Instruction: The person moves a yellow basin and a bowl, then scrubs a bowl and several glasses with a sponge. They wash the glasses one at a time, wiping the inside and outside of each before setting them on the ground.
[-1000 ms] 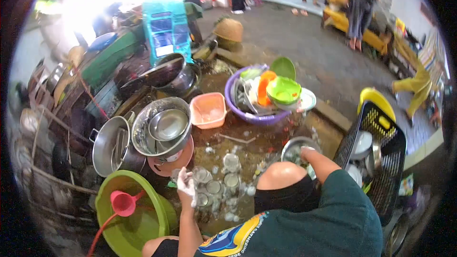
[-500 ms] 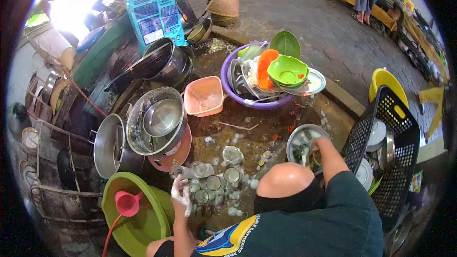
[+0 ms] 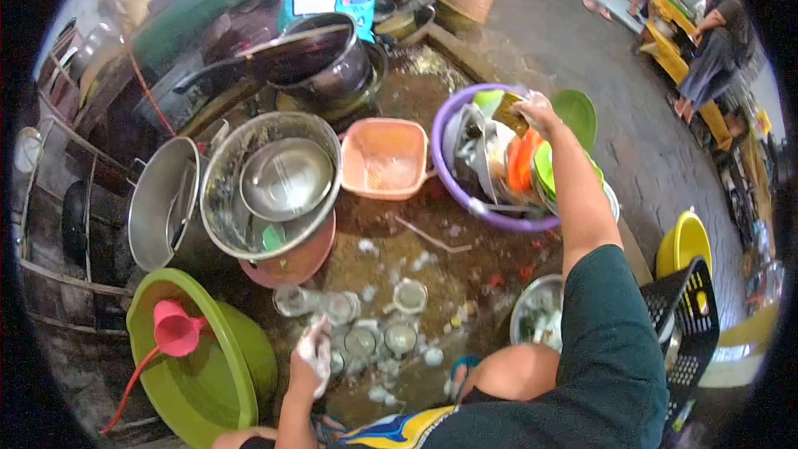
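My right hand (image 3: 539, 113) is over the far side of the purple basin (image 3: 439, 143). Its fingers are bent down around a brownish, see-through item (image 3: 509, 113) whose kind I cannot make out. In that basin lie an orange bowl (image 3: 522, 160), light green bowls (image 3: 544, 168) and metal dishes. My left hand (image 3: 314, 353), coated in white foam, is held open at the near edge of a group of drinking glasses (image 3: 361, 339) on the wet floor. Beside my knee, a metal bowl (image 3: 525, 309) of foamy water is partly hidden by my right arm.
At the left are a green tub (image 3: 249, 366) with a pink dipper (image 3: 176, 328), and large metal pots (image 3: 212, 191). A peach basin (image 3: 384, 191) sits mid-floor. A black crate (image 3: 694, 308) and yellow basket (image 3: 686, 245) stand right. People (image 3: 715, 50) are far right.
My right hand has left the metal bowl of foamy water and reached forward to the purple basin. My left hand stays by the glasses. The view has turned.
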`<state>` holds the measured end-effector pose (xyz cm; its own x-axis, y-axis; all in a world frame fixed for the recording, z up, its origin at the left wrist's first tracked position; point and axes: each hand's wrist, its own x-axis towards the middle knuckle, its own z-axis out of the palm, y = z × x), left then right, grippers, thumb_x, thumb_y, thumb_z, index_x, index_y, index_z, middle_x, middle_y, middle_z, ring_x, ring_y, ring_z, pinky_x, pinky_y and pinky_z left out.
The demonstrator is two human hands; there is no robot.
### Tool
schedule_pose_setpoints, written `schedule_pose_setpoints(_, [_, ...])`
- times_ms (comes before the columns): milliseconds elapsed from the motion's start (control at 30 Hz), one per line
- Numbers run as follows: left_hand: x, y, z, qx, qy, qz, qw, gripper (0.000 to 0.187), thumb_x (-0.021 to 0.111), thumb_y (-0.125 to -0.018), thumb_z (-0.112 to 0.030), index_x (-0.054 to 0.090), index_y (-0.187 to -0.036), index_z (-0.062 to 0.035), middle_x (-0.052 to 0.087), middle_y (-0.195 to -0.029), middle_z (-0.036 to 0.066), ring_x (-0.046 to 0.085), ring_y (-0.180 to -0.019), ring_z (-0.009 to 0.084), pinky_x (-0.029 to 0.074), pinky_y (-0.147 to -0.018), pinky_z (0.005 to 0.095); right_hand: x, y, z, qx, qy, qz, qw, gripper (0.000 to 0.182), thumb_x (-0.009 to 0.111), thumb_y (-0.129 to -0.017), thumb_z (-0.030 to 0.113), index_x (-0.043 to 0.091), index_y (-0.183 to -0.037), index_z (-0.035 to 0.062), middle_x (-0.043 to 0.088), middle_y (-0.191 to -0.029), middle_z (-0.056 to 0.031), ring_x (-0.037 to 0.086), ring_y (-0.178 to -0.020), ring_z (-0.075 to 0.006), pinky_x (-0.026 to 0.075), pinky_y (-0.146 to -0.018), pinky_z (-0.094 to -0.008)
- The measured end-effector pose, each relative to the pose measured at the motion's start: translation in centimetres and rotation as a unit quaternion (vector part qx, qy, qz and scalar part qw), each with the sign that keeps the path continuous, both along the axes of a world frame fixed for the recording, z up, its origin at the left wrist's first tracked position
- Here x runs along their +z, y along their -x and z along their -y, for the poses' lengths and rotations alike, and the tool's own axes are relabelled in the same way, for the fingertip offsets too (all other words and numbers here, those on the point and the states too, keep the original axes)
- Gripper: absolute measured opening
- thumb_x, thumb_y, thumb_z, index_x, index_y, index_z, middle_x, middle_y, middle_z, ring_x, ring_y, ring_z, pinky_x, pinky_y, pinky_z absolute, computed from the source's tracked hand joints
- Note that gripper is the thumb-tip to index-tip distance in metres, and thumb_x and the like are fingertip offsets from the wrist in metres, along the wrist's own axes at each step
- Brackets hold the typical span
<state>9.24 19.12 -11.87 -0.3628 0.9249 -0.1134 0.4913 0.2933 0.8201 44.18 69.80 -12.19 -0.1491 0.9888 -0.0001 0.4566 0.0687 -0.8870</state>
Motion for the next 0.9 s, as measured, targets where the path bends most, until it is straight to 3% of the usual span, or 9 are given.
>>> schedule_pose_setpoints(200, [-1.3, 1.5, -0.4, 0.012, 0.043, -0.032, 0.998, 0.036, 0.043, -0.075, 0.004, 0.049, -0.11, -0.0053, 0.055, -0.089, 0.01, 0.052, -0.072, 0.0166, 0.041, -0.066, 0.0239, -6.7, -2.2, -11.5, -0.087, -0.034, 0.328, 0.94, 0.053, 0.053, -0.06, 0.054, 0.063, -0.082, 0.0063, 0.062, -0.085, -0.0111, 0.059, -0.079, -0.0223, 0.045, -0.067, -0.0329])
schedule_pose_setpoints(333, [-0.9, 1.5, -0.8, 0.001, 0.064, -0.032, 0.997, 0.036, 0.046, -0.074, 0.004, 0.048, -0.11, -0.0045, 0.055, -0.091, 0.012, 0.054, -0.08, 0.0205, 0.042, -0.073, 0.0277, -8.6, -1.5, -12.9, -0.093, 0.03, 0.219, 0.971, 0.04, 0.065, -0.056, 0.039, 0.063, -0.08, 0.0072, 0.062, -0.079, -0.0139, 0.06, -0.071, -0.0247, 0.046, -0.066, -0.0336])
schedule_pose_setpoints(433, [-0.8, 1.0, -0.9, -0.016, 0.04, -0.042, 0.998, 0.037, 0.046, -0.074, 0.004, 0.048, -0.109, -0.0054, 0.056, -0.092, 0.013, 0.055, -0.081, 0.0229, 0.043, -0.073, 0.0284, -3.0, 1.9, -6.3, -0.085, -0.16, 0.329, 0.927, 0.025, 0.064, -0.056, 0.015, 0.057, -0.077, 0.0036, 0.058, -0.07, -0.013, 0.056, -0.065, -0.0251, 0.045, -0.059, -0.0336])
schedule_pose_setpoints(533, [-0.6, 0.6, -0.5, -0.019, 0.027, -0.033, 0.999, 0.037, 0.047, -0.074, 0.004, 0.049, -0.109, -0.0068, 0.057, -0.091, 0.012, 0.056, -0.081, 0.0244, 0.044, -0.072, 0.0289, -2.3, 2.1, -5.5, -0.135, -0.276, 0.295, 0.905, 0.028, 0.06, -0.057, 0.02, 0.059, -0.081, 0.0056, 0.058, -0.08, -0.0209, 0.056, -0.076, -0.0348, 0.045, -0.066, -0.04])
schedule_pose_setpoints(600, [-0.5, 0.3, 0.1, -0.027, 0.021, -0.022, 0.999, 0.037, 0.047, -0.073, 0.004, 0.049, -0.109, -0.0068, 0.057, -0.091, 0.012, 0.056, -0.082, 0.0246, 0.044, -0.072, 0.0294, -1.4, 2.2, -4.8, -0.169, -0.294, 0.255, 0.906, 0.024, 0.06, -0.06, 0.019, 0.058, -0.079, 0.0041, 0.059, -0.073, -0.0152, 0.057, -0.067, -0.0309, 0.046, -0.062, -0.0379])
schedule_pose_setpoints(667, [-0.5, -0.3, 0.7, -0.031, 0.017, 0.006, 0.999, 0.036, 0.047, -0.073, 0.003, 0.05, -0.107, -0.0069, 0.057, -0.091, 0.012, 0.055, -0.081, 0.025, 0.044, -0.072, 0.0299, 0.4, 2.8, -3.4, -0.209, -0.16, -0.27, 0.926, 0.015, 0.057, -0.065, 0.016, 0.056, -0.074, 0.0035, 0.056, -0.064, -0.006, 0.054, -0.057, -0.0233, 0.045, -0.057, -0.0338])
schedule_pose_setpoints(733, [0.4, -1.3, 1.2, -0.055, -0.011, 0.007, 0.998, 0.035, 0.046, -0.073, 0.003, 0.05, -0.107, -0.007, 0.057, -0.09, 0.012, 0.055, -0.079, 0.0252, 0.044, -0.071, 0.03, 0.2, 1.7, -2.9, -0.187, -0.003, -0.454, 0.871, 0.012, 0.05, -0.07, 0.011, 0.054, -0.081, 0.0076, 0.054, -0.077, -0.006, 0.053, -0.068, -0.022, 0.047, -0.057, -0.04])
schedule_pose_setpoints(767, [1.2, -1.8, 1.4, -0.075, -0.034, -0.001, 0.997, 0.035, 0.046, -0.073, 0.003, 0.051, -0.106, -0.0071, 0.056, -0.089, 0.012, 0.055, -0.077, 0.0255, 0.044, -0.07, 0.0301, 4.3, 4.5, 1.0, -0.29, 0.095, -0.59, 0.747, 0.015, 0.045, -0.078, 0.019, 0.053, -0.087, 0.0093, 0.055, -0.083, -0.0073, 0.054, -0.074, -0.023, 0.048, -0.062, -0.0415])
schedule_pose_setpoints(900, [4.8, -3.2, 3.3, -0.123, -0.086, -0.03, 0.988, 0.035, 0.046, -0.073, 0.002, 0.051, -0.106, -0.0079, 0.056, -0.088, 0.012, 0.055, -0.075, 0.0253, 0.044, -0.069, 0.0296, 5.0, 5.1, 6.0, -0.164, 0.108, -0.708, 0.678, 0.023, 0.034, -0.086, 0.025, 0.05, -0.095, 0.0111, 0.055, -0.09, -0.0071, 0.054, -0.08, -0.0237, 0.046, -0.067, -0.0432])
